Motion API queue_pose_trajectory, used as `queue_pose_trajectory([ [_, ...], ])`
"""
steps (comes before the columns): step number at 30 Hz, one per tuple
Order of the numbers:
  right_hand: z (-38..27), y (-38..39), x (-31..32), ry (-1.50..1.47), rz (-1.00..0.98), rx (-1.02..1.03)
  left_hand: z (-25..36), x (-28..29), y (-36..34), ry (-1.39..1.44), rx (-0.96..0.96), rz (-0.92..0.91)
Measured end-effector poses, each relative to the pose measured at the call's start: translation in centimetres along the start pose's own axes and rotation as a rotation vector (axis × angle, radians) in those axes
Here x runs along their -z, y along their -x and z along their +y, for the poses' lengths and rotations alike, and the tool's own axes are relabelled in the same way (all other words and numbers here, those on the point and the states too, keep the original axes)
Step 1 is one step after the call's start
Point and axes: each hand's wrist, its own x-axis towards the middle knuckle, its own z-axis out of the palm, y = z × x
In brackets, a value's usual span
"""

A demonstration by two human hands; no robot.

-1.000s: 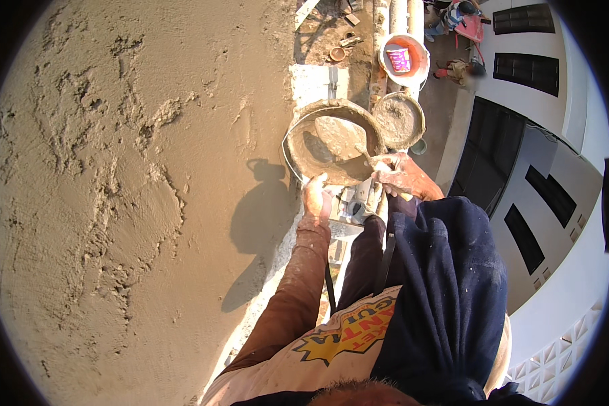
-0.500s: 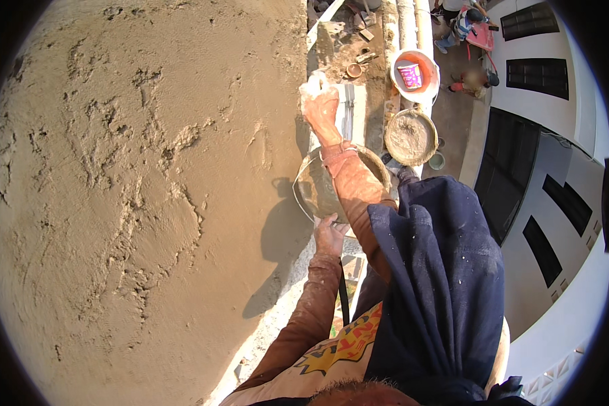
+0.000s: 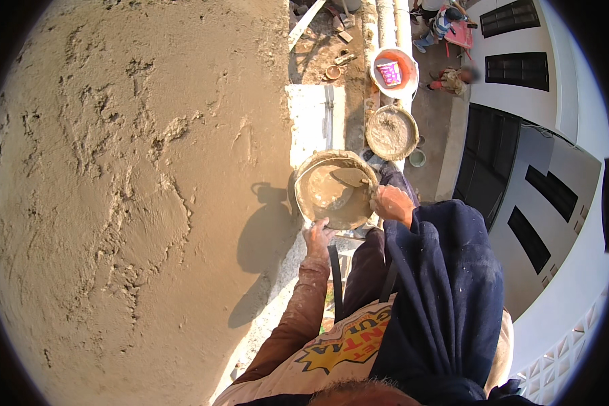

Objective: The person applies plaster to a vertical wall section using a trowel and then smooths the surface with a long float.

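A round, mortar-caked bucket [image 3: 311,162] stands between my knees and the wall, with wet grey-brown mortar inside. My left hand [image 3: 317,237] grips its near rim, fingertips over the edge. On the bucket's right side, my right hand [image 3: 394,204] is closed round the handle of a trowel. The trowel blade [image 3: 349,177] lies inside the bucket over the mortar. To the left rises a broad wall [image 3: 203,284] coated with wet plaster, smooth in places and rough or gouged in others. The bucket casts its shadow on it.
Beyond the bucket are a second mortar bucket [image 3: 392,132] and an orange-lined white pail [image 3: 404,81] holding a pink packet, beside pale poles [image 3: 384,20]. A white ledge [image 3: 308,118] adjoins the wall. Far below, people stand near a red wheelbarrow [image 3: 459,35].
My right hand has come back from the wall's edge beyond the bucket to the bucket's right side, and the trowel blade is now inside. My left hand stays on the rim.
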Motion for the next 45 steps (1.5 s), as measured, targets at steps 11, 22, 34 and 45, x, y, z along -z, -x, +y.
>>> queue_pose_trajectory([
  [11, -0.3, 1.0, -9.2, -0.05, 0.085, -0.062, -0.1, -0.5, 3.9, -0.121, -0.142, -0.056],
  [22, -6.3, 6.6, -9.0, -0.003, 0.119, 0.047, -1.6, 5.5, 10.7, 0.015, -0.088, -0.128],
  [34, -11.6, 12.1, -12.9, 0.163, 0.181, 0.14, -4.6, 11.9, 18.8, 0.153, -0.239, -0.11],
  [45, -14.7, 15.2, -13.2, 0.334, 0.026, 0.394, -6.3, 14.5, 23.5, 0.181, -0.278, -0.079],
])
